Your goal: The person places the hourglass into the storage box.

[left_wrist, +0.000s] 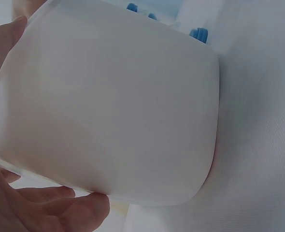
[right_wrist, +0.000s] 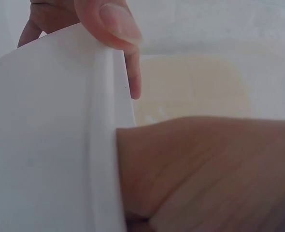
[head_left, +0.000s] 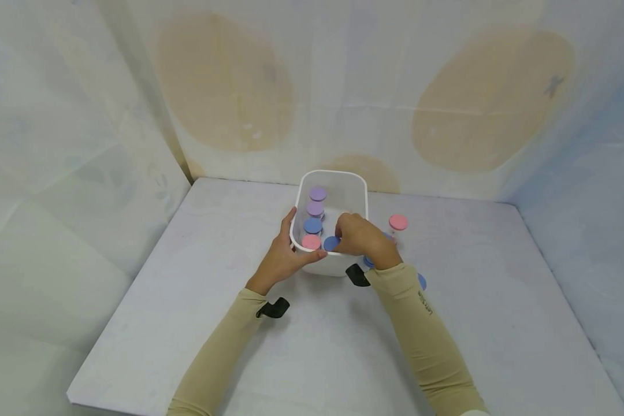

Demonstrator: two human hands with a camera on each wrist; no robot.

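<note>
While the hands worked: the white tub [head_left: 338,188] sat on the counter [head_left: 499,300].
Left hand [head_left: 281,257]: gripped the tub's side.
Right hand [head_left: 361,234]: pinched a blue jar [head_left: 331,243] inside.
Risk: the jar might slip and knock others over.

Your head camera looks forward and down from above at the desk [head_left: 213,323], taking in both forearms and the white bin [head_left: 338,185] near the far wall. Your left wrist camera sits very close against the bin's [left_wrist: 113,111] outer wall, which fills most of its frame. Your right wrist camera is just as close, looking along the bin's rim [right_wrist: 101,145] past your right hand [right_wrist: 205,169]. All three views share the bin.
</note>
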